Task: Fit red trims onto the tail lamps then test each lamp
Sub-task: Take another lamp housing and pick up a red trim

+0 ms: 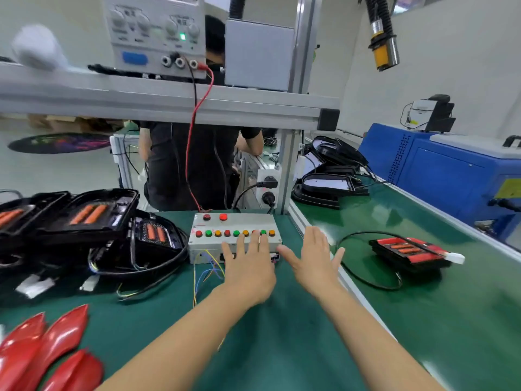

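Left hand (249, 273) flat and spread, fingers straight, fingertips (255, 238) over the front edge of the test box (234, 235), reaching the row of coloured buttons (235, 233); whether pressing one, cannot tell. Grip: nothing held. Right hand (313, 261) likewise spread wide, palm down, just beside the box's right end, above the green tabletop (282, 348); grip wide open, holding nothing.

On the conveyor belt (423, 320) to the right, well apart from the hands: one tail lamp (408, 252) with red trim fitted, lying flat, black cable (366, 277) looping round toward the box, white plug (455, 258) at its far end. Left of the box: heap of black lamps (93, 215) without red trim, orange strips showing inside, cables tangled beneath. Bottom left corner: loose red trims (53, 342), overlapping, glossy. Far right of the belt: more black housings (329, 170) stacked. Above, on the shelf (169, 100): power supply (155, 35), green light on, red lead (191, 136) hanging down behind the box. Behind the frame: another person (191, 165) in black, standing. Blue machine (451, 170) at right.
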